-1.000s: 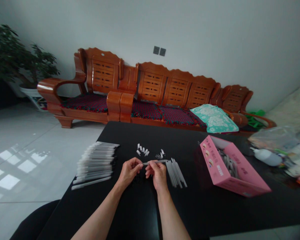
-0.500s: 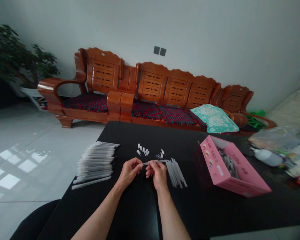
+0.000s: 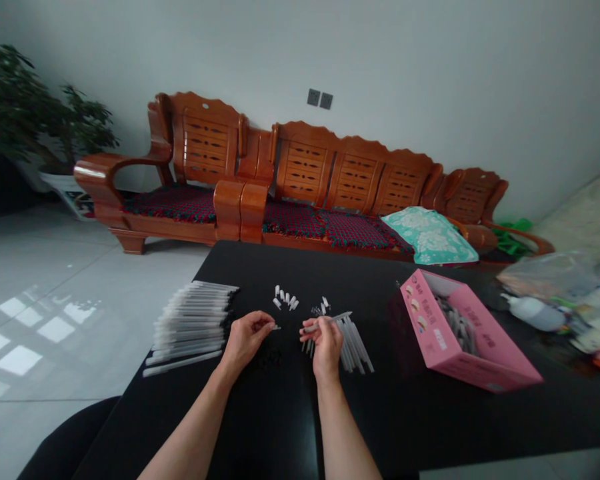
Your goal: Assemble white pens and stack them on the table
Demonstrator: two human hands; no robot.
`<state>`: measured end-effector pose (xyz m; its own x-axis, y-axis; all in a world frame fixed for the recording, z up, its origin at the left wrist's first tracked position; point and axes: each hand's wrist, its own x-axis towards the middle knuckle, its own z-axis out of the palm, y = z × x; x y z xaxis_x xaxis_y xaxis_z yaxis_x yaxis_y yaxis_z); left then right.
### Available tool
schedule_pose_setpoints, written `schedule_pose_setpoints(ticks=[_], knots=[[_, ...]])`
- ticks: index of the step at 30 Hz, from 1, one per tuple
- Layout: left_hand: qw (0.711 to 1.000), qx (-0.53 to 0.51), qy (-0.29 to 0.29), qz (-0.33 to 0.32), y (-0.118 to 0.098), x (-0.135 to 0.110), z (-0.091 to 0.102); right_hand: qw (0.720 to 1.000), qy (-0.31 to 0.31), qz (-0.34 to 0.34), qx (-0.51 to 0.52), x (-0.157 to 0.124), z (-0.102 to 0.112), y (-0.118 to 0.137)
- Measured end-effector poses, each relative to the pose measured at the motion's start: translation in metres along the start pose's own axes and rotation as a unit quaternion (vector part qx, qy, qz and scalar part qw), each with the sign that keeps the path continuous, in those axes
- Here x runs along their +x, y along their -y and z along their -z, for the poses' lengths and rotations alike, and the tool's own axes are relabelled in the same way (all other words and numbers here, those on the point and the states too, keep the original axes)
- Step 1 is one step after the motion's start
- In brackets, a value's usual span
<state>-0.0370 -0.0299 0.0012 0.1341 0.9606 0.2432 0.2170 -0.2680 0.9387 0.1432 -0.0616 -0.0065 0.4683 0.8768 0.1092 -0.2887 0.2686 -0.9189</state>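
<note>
My left hand (image 3: 247, 337) is closed in a pinch over the table. From its fingertips a small pale piece (image 3: 277, 327) sticks out, too small to name. A short way to the right, my right hand (image 3: 324, 343) grips a slim, pen-like tube (image 3: 340, 317) that points right, its far end tapered. Right beside that hand lies a bunch of whitish tubes (image 3: 356, 347). Small black parts (image 3: 270, 358) are scattered near my left hand. Beyond the hands sit several short white caps (image 3: 285, 298) and a little group of tiny clear and white pieces (image 3: 323, 307).
A row of frosted tubes with dark ends (image 3: 193, 327) covers the left of the black table (image 3: 280, 427). On the right, a pink box (image 3: 485, 370) contains greyish pieces. Plastic bags (image 3: 550, 273) and a white bottle (image 3: 533, 312) stand farther right. A wooden sofa (image 3: 307, 167) lines the wall.
My hands have moved apart: the left a little left, the right to the right with the tube. The tube's left end has come away from my left fingers.
</note>
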Motion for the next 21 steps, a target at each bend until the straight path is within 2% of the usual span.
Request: schedule_pose_setpoints(ticks=[3,6,8,12,17,19,21], knots=[[0.994,0.079,0.064,-0.039,-0.003,-0.003,0.004,0.996,0.013,0.022,-0.089,-0.003,0.002,0.004],[0.977,0.142,0.14,-0.08,-0.009,-0.008,0.0,0.985,0.027,0.054,-0.164,-0.005,0.001,0.007],[0.966,0.174,0.166,-0.092,-0.012,-0.011,-0.004,0.98,0.037,0.059,-0.185,-0.006,0.0,0.009],[0.956,0.203,0.187,-0.097,-0.009,-0.013,-0.009,0.977,0.046,0.058,-0.198,-0.007,-0.002,0.008],[0.957,0.191,0.19,-0.105,-0.006,-0.011,-0.011,0.979,0.043,0.053,-0.194,-0.008,-0.002,0.007],[0.963,0.174,0.178,-0.107,-0.007,-0.01,-0.012,0.979,0.046,0.049,-0.192,-0.008,-0.003,0.008],[0.977,0.133,0.141,-0.09,-0.007,-0.007,-0.012,0.982,0.052,0.032,-0.178,-0.008,-0.003,0.01]])
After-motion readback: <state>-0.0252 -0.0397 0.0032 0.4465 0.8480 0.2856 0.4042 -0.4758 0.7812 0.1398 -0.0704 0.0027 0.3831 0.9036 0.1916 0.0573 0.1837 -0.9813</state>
